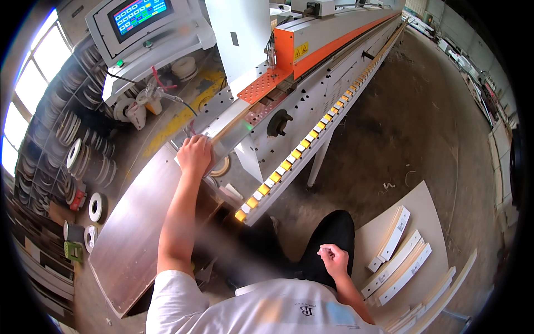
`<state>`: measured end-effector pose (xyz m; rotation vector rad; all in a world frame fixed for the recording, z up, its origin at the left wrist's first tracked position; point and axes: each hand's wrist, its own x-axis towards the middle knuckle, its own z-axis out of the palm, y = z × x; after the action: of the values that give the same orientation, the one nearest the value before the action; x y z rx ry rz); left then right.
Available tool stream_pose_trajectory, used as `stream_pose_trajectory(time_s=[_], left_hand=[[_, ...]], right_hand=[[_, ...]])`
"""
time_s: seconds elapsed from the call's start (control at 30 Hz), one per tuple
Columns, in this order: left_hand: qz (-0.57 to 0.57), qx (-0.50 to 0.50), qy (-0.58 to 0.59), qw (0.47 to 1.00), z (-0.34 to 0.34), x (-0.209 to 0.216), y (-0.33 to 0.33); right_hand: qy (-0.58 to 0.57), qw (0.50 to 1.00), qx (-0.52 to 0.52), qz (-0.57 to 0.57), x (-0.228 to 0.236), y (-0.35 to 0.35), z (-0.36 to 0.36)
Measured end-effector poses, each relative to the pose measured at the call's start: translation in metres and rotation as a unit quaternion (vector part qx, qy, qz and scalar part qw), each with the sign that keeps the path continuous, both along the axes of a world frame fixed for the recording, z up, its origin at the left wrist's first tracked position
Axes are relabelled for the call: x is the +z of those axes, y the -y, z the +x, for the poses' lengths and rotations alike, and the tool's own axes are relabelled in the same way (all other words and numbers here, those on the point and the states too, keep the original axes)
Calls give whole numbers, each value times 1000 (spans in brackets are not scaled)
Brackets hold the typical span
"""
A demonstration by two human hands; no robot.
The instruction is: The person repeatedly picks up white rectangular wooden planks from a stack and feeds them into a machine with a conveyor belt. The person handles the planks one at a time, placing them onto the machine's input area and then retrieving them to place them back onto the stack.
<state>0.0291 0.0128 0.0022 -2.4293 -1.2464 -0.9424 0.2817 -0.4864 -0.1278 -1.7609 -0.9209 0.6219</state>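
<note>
My left hand (pixel 194 156) reaches out to the near end of a long machine. Its fingers are curled over the end of the metal infeed rail (pixel 227 146), and what they grip is hidden under them. From there a narrow wood-coloured strip (pixel 231 127) runs along the rail towards an orange perforated plate (pixel 265 85). Over my right thigh, my right hand (pixel 335 259) is held closed with its fingers bent in. A small pale spot shows at its fingertips, too small to name.
A control panel with a lit screen (pixel 139 15) stands far left. Yellow-and-white rollers (pixel 286 165) line the machine's side. A brown board (pixel 136 222) lies left of me. On my right, several curved white-edged pieces (pixel 400 273) rest on a pale board (pixel 425 214). Tape rolls (pixel 95 207) stand left.
</note>
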Motion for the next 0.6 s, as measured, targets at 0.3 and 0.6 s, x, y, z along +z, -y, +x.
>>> stream_pose_trajectory(time_s=[0.3,0.6], left_hand=[[-18,6,-23,1000,73,-6,-38],[-31,39,-128,991,143,-17,-76]], right_hand=[[26,999,-15,18,0,0,0],[79,997,-27,-1,8,9,-2]])
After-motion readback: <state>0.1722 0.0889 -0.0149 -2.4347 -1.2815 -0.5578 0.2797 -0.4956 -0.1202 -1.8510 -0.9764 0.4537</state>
